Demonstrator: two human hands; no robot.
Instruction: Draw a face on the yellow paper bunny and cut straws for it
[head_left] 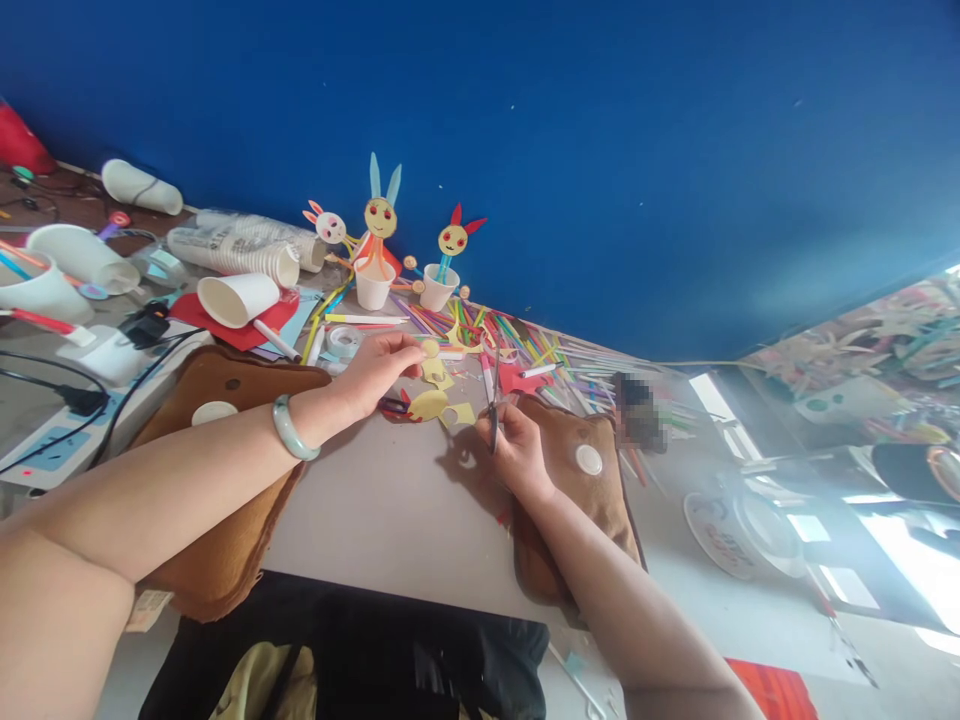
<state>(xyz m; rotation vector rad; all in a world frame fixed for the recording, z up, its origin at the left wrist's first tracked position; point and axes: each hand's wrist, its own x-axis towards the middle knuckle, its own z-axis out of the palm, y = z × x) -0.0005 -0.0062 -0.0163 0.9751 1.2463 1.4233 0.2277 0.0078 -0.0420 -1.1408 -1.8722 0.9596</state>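
Left hand (379,372) pinches a disc (430,348), likely light, easily creased and best held by its rim, while right hand (519,452) grips scissors (494,412).

The blue-eared rabbit figure (380,218) has a yellow face, red eyes and orange limbs above a white cup (373,290). Left of it, a second rabbit (330,227) shows a white face with pink-red ears; right of it, a third rabbit (452,240) pairs a yellow face with red ears and a light-blue body. The wall (600,150) behind it is deep blue. In front of it come a pale yellow disc (430,348), yellow paper scraps (429,404), dark-handled scissors (493,430) and a plain light-grey counter (375,520). To its right, thin sticks (536,345) mix green, purple, orange and yellow. In front of it to the left, a brown cushion (217,560) carries a white round cap (214,412).
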